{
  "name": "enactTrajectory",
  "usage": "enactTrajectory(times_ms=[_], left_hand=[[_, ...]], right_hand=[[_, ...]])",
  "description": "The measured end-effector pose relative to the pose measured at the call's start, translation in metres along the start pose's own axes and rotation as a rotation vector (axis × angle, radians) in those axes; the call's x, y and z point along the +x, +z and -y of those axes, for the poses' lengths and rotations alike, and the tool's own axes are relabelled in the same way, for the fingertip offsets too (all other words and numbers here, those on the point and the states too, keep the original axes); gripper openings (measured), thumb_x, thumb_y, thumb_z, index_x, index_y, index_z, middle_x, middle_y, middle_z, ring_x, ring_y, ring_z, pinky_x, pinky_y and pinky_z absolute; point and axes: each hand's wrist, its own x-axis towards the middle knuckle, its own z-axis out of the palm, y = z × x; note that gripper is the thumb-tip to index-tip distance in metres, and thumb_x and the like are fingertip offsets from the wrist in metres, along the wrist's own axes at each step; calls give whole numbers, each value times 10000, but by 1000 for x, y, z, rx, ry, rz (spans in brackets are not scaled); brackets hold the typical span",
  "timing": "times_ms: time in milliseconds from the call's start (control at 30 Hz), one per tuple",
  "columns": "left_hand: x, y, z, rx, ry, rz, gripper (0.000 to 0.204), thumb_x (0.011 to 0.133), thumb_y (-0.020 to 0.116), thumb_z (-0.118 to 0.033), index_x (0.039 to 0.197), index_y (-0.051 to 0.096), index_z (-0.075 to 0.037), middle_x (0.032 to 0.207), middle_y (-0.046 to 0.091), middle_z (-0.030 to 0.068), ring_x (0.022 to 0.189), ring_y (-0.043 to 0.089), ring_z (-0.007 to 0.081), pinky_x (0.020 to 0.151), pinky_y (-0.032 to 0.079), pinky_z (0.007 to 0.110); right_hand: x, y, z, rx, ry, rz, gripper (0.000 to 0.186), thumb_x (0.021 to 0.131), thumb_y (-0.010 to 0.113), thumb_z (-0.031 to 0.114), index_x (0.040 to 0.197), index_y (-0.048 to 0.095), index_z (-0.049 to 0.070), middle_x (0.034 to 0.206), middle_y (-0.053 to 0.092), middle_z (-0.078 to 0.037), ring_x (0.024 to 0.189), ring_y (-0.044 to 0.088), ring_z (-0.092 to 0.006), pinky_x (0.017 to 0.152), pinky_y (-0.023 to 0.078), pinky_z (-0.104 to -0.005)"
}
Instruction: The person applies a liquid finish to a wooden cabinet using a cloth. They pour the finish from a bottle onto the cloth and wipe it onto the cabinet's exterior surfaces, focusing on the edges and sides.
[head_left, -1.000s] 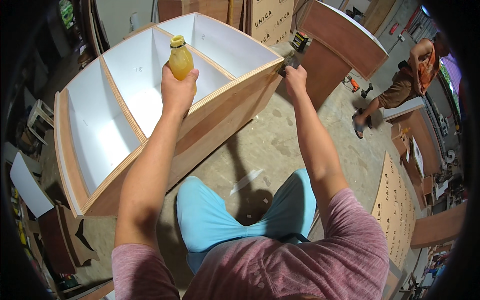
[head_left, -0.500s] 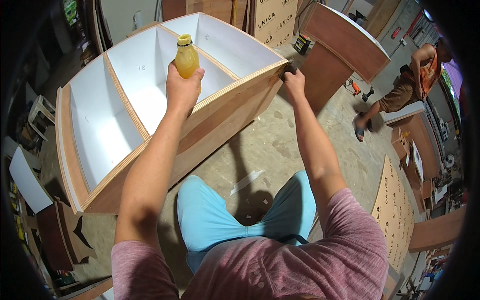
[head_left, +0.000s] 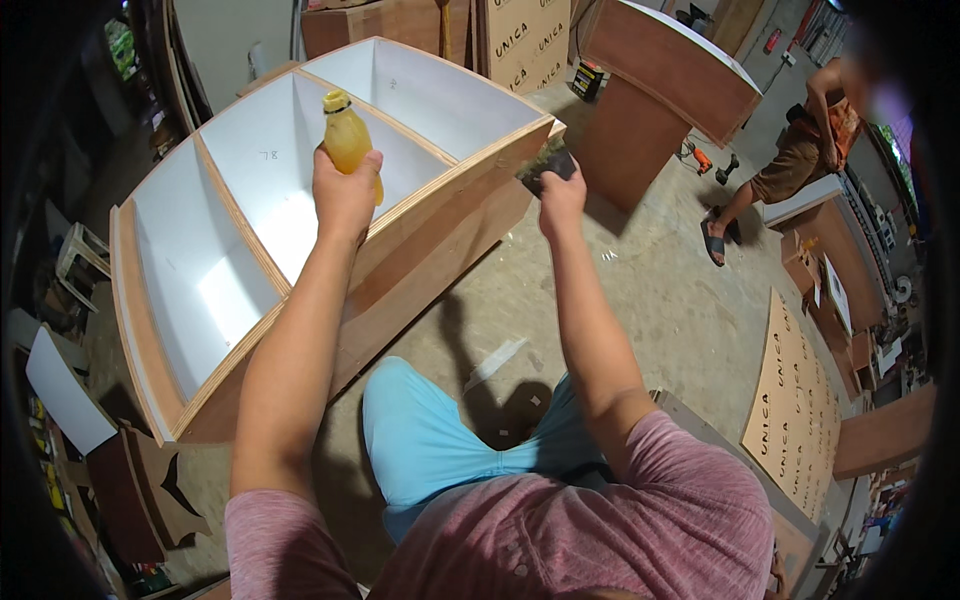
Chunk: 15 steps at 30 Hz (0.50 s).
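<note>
My left hand (head_left: 345,195) is wrapped around a clear plastic bottle (head_left: 347,138) of yellow liquid. The bottle has no cap and is held upright with a slight tilt, above the front edge of a wooden cabinet frame (head_left: 400,235). White-lined compartments divide that cabinet. In my right hand (head_left: 562,203) is a dark brush (head_left: 553,168), whose blurred bristles are at the cabinet's right front corner; whether they touch the wood I cannot tell.
A curved brown wooden piece (head_left: 670,70) stands beyond the cabinet's right corner. An orange power drill (head_left: 702,160) lies on the concrete floor near another person (head_left: 800,160). To the right leans a printed cardboard sheet (head_left: 790,420), and a white stool (head_left: 85,262) is at left.
My right hand has moved down and left with the brush, along the cabinet's corner. My left hand and the bottle have shifted left and slightly down in the picture, as has the cabinet.
</note>
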Motion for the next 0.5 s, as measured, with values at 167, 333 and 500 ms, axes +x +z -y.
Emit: enactTrajectory(times_ms=[167,333,500], left_hand=[[4,5,6,1,28,3,502,841,691,-140,1255,446,5,1144,591,150,1031,596,253,884,483,363],[-1,1,-3,28,1,14,511,838,689,-142,1263,446,5,1162,587,155,1051,591,259,900,475,367],[0,1,0,51,-7,8,515,836,691,-145,1265,447,3,1165,586,155,1058,589,263,907,471,371]], right_hand=[[50,-43,-48,71,417,7,334,818,469,-39,1136,536,41,1046,613,-114,926,629,-246,786,547,-426],[48,-20,-34,15,422,71,317,826,476,-26,1131,525,47,1040,613,-105,913,635,-249,776,554,-428],[11,22,-14,49,252,126,448,812,516,4,1259,497,11,1028,612,-105,811,635,-217,690,547,-345]])
